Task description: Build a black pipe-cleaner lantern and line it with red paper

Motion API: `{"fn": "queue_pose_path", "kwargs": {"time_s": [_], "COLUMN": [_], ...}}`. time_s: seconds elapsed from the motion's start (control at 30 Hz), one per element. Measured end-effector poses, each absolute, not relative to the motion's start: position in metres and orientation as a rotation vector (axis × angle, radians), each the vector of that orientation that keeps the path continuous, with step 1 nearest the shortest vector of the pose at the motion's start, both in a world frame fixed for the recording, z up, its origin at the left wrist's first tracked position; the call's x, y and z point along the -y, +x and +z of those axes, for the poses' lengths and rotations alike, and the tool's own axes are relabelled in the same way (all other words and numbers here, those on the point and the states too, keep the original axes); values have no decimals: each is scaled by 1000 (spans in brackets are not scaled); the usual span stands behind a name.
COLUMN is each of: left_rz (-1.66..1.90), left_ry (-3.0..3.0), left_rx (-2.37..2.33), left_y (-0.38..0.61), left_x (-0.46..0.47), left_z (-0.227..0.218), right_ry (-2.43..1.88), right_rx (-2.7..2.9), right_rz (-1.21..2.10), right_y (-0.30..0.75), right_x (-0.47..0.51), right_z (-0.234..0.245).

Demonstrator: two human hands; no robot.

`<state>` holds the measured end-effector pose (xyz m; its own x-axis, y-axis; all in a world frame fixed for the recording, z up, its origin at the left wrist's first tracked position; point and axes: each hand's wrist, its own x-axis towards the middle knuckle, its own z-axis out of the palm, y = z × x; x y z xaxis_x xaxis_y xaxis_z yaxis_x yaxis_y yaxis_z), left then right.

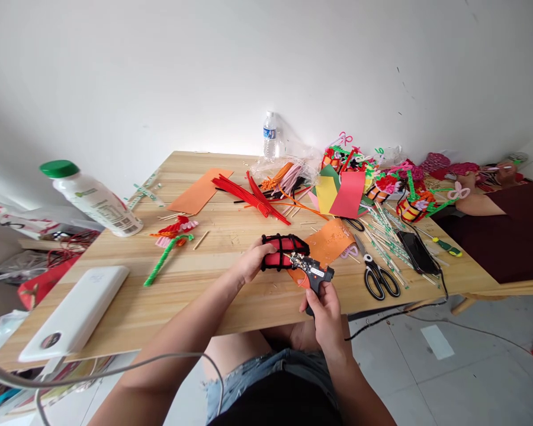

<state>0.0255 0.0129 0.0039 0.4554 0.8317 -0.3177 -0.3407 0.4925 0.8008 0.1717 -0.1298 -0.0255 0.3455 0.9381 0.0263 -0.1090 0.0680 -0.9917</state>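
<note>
My left hand [251,260] is closed on the left end of a small red craft piece [285,244] banded with black pipe cleaner, held just above the table. In my right hand [324,313] is a black hot glue gun [315,273], its handle wrapped by my fingers. The gun's nozzle, crusted with pale bits, points left and meets or nearly meets the red piece; I cannot tell if they touch. Beneath and behind them lies a sheet of orange paper [333,241]. Scissors [375,277] with black and white handles lie to the right of the glue gun.
A white bottle with green cap [95,201] and a white power bank [77,307] stand left. Red pipe cleaners [253,198], coloured paper [347,195], wrapped sticks [384,242], a phone [415,251] and a screwdriver [446,245] lie about. A cable trails off the front edge. Another person's arm [479,201] shows right.
</note>
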Motion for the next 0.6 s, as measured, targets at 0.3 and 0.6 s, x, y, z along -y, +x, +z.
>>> {"fn": "queue_pose_path", "kwargs": {"time_s": [0.3, 0.6], "left_rz": [831, 845], "left_ry": [851, 749], "left_rx": [-829, -849], "left_y": [28, 29], "left_x": [-11, -12], "left_z": [8, 9], "right_ry": [-1257, -1289], "right_rx": [884, 893], "right_rz": [929, 916], "right_y": [167, 167], "right_x": [130, 131], "right_z": [-24, -24]}}
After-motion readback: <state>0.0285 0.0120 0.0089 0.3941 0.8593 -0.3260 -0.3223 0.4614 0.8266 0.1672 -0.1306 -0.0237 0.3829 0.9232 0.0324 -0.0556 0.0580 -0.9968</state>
